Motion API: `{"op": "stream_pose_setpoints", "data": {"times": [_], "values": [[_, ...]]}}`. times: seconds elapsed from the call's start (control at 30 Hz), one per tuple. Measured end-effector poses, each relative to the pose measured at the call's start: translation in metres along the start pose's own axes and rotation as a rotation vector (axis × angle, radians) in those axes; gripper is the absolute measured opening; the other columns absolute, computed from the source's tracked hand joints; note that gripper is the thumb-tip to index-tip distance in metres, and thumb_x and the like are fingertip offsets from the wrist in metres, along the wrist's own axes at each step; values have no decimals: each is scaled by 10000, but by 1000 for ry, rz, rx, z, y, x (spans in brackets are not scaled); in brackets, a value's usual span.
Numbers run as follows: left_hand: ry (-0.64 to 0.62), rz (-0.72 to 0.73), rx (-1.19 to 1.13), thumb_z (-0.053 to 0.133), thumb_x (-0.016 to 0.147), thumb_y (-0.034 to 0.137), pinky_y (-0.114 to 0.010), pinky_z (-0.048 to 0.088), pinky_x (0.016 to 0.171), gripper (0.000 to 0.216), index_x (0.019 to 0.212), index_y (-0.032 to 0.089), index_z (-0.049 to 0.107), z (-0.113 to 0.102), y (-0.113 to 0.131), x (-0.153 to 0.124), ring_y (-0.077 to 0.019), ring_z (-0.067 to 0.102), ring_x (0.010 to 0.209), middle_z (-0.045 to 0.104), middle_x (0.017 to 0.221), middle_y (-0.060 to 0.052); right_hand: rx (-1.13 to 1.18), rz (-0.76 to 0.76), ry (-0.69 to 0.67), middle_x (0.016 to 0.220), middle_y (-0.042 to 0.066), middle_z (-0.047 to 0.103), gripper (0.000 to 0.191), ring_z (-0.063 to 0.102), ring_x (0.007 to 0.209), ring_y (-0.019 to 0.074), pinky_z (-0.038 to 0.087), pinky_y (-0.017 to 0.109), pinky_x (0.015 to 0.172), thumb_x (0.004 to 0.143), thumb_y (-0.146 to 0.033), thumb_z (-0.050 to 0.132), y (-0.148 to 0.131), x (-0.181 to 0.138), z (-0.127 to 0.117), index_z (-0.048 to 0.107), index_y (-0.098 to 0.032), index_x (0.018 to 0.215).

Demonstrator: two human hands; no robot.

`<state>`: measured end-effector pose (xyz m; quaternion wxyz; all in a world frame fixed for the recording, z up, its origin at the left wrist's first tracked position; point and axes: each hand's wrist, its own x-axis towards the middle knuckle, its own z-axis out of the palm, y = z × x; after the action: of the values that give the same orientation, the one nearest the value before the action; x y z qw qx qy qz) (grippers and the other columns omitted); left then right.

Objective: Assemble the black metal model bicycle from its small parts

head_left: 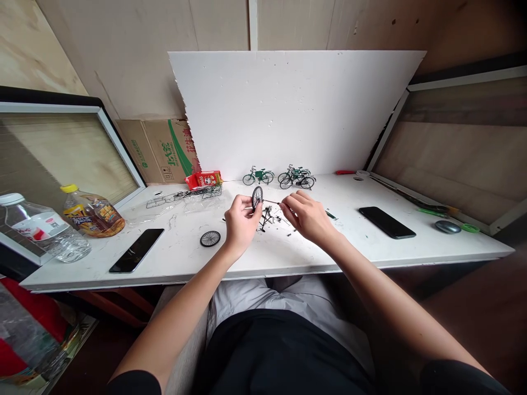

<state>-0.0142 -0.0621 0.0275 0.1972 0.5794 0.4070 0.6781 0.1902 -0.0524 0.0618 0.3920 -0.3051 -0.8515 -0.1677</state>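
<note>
This place is looking like a makeshift hobby corner. Miniature bicycles are standing on a white surface, drink bottles and phones sharing it.

Spreads a white tabletop beneath the left hand and right hand, with a rough-edged white board upright beyond both, before a beige panelled wall. Sets a silver-framed panel well left of the left hand, another framed panel well right of the right hand. Dims from soft light at far left to shadow at far right.
</note>
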Motion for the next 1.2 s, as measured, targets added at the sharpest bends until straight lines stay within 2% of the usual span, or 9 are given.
{"op": "stream_pose_setpoints", "data": {"times": [0.27,0.33,0.5,0.57,0.8,0.9,1.07,1.2], "values": [[-31,-2,-3,813,878,350,-315,661,774,265,990,212,616,4,-2,-4,-227,813,880,793,981,-93,124,95,-31,674,20,490,436,452,693,191,329,334,642,1145,-348,383,4,-1,1,414,-239,724],[-32,-3,-5,815,876,359,-312,660,779,270,988,210,621,4,-2,-4,-223,812,881,793,980,-93,131,119,-49,689,18,495,399,443,671,187,322,336,635,1138,-349,386,3,-2,0,437,-235,759],[-27,-7,-9,818,876,351,-302,655,783,272,993,209,619,4,-3,-4,-217,810,879,790,987,-90,153,144,-78,770,18,547,169,458,659,176,317,322,621,1080,-254,450,2,-3,-2,501,-220,922],[-26,-3,-1,811,881,340,-296,654,772,264,995,208,614,3,-3,-4,-218,812,879,789,987,-89,155,144,-81,754,15,529,197,456,657,175,316,319,620,1085,-245,437,2,-3,-2,499,-221,899],[-23,21,25,802,883,296,-275,658,754,236,984,206,608,4,-1,-4,-211,815,873,792,968,-81,133,154,-55,660,17,447,451,411,612,175,278,337,603,1146,-402,340,3,-4,2,409,-235,733],[-29,25,25,798,886,294,-275,661,757,231,985,209,608,4,-2,-4,-206,813,866,793,967,-77,145,181,-70,683,20,483,409,426,618,180,276,340,607,1142,-399,340,3,-5,2,434,-232,781],[-34,28,18,798,887,299,-284,667,775,233,991,207,611,4,-4,-4,-208,814,878,795,978,-80,187,217,-95,755,15,559,200,446,612,170,290,324,605,1087,-315,450,4,-6,2,506,-223,917],[-34,25,20,797,888,305,-284,666,764,237,995,204,612,4,-4,-4,-217,818,880,793,981,-86,206,181,-63,690,8,488,359,446,617,166,295,328,612,1120,-361,421,4,-5,2,479,-225,793]]}}
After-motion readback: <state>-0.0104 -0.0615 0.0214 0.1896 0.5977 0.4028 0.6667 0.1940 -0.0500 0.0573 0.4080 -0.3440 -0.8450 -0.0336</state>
